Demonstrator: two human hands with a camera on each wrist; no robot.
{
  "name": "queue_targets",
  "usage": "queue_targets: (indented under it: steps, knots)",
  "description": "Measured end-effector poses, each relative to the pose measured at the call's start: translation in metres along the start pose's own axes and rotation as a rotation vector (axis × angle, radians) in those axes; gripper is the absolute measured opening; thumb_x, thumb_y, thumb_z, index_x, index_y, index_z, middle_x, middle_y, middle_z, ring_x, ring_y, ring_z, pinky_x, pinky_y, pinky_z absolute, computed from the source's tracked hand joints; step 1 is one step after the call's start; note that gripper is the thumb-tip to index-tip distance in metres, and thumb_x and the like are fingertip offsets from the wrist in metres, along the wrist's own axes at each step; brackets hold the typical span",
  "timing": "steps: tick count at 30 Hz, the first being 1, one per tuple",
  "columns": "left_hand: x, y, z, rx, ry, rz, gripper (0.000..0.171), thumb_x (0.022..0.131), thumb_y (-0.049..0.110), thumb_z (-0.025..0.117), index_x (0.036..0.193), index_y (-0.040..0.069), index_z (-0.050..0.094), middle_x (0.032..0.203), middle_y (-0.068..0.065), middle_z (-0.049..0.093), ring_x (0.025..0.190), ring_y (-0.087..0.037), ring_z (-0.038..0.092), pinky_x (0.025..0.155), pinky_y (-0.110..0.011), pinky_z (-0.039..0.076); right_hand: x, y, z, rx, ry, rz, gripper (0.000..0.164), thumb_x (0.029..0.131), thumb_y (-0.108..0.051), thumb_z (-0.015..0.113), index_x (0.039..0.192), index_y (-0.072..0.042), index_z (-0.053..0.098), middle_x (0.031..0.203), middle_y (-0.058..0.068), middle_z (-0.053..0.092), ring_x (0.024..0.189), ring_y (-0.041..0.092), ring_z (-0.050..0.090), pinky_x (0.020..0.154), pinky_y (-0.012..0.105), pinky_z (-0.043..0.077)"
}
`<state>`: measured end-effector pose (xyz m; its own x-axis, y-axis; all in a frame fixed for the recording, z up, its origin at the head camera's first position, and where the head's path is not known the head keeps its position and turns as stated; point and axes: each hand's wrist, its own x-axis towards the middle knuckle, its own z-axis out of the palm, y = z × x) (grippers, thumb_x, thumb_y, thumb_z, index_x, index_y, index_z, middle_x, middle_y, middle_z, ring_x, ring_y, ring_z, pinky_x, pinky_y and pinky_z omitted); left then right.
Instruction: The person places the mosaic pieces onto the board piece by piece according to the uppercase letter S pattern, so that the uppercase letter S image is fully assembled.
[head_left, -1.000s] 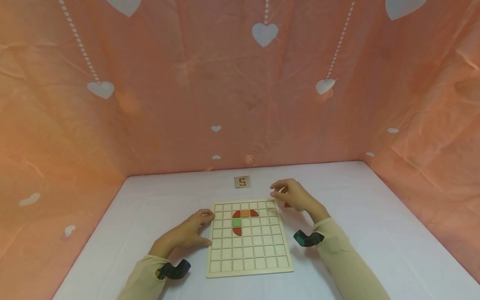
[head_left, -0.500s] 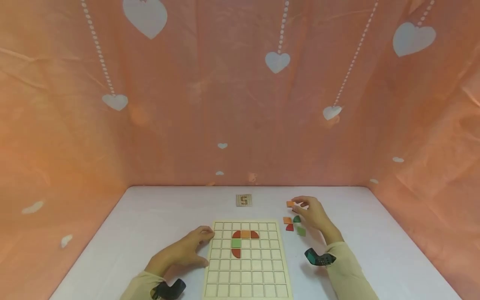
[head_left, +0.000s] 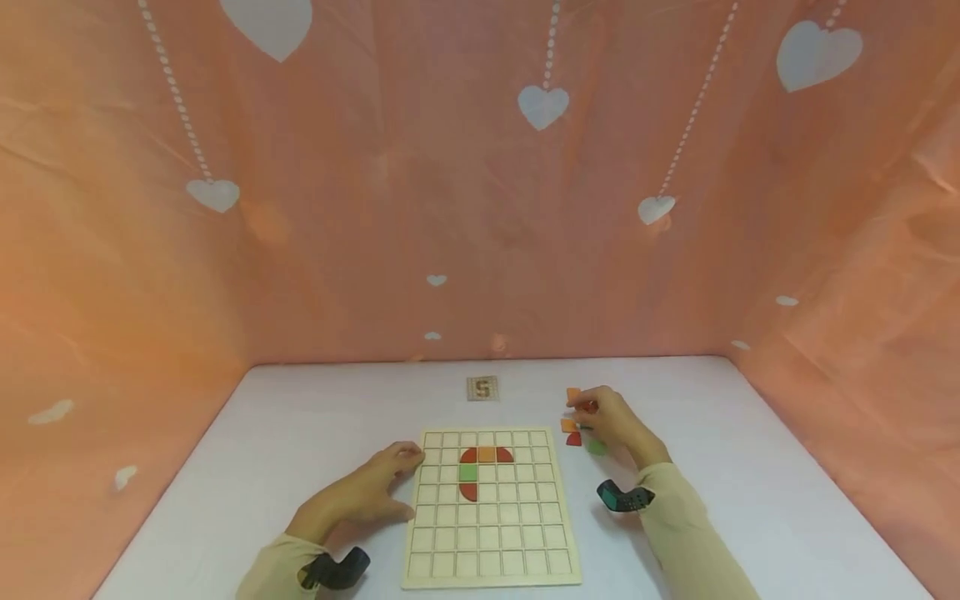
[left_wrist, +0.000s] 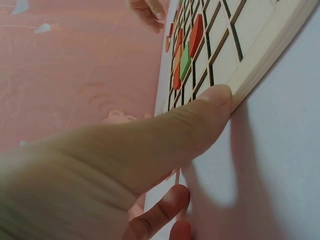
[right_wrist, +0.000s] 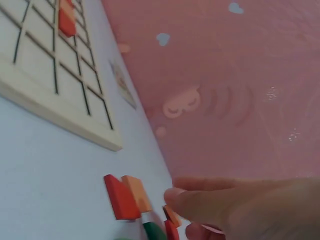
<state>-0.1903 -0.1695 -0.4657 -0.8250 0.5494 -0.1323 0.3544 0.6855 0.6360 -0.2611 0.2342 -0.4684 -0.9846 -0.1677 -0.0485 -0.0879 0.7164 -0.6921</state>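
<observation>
Lower-centre grid board (head_left: pixel 491 537), left hand (head_left: pixel 363 494) spread at its left edge, narrow worktop (right_wrist: pixel 100 164) strip, tiles (head_left: pixel 573 439) right of centre, right hand (head_left: pixel 612 419) over them, its grip unclear

My head camera angled down from six o'clock, left wrist camera (head_left: pixel 339 570) close, shared board (head_left: pixel 487 516) at one o'clock, right wrist camera (head_left: pixel 625 497) close, board at ten.

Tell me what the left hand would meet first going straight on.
The left hand would likely meet the wooden grid board first; its thumb seems at the edge, though contact is hard to judge.
</observation>
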Motion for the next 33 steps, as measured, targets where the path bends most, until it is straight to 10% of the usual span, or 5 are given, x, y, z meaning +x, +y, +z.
queue_targets:
  steps: [17,33]
  knots:
    - [-0.0005,0.0023,-0.0042,0.014,0.009,-0.02,0.084,0.077,0.018,0.085,0.147,-0.008,0.045,0.156,-0.022,0.038,0.147,-0.049,0.031,0.121,-0.064,0.026,-0.0006,-0.0029,0.0014,-0.069,-0.107,-0.048,0.027,0.09,0.011,0.06,0.106,-0.002,0.075,0.112,0.015,0.072,0.104,0.028,0.061,0.1,0.049,0.053]
    - [-0.0025,0.0033,-0.0043,0.019,0.008,-0.025,0.083,0.077,0.016,0.085,0.146,-0.008,0.046,0.155,-0.024,0.039,0.147,-0.05,0.032,0.121,-0.064,0.026,0.0007,-0.0039,0.0028,-0.071,-0.131,-0.011,0.031,0.082,0.001,0.077,0.113,0.0,0.074,0.112,0.013,0.071,0.095,0.023,0.056,0.09,0.038,0.052]
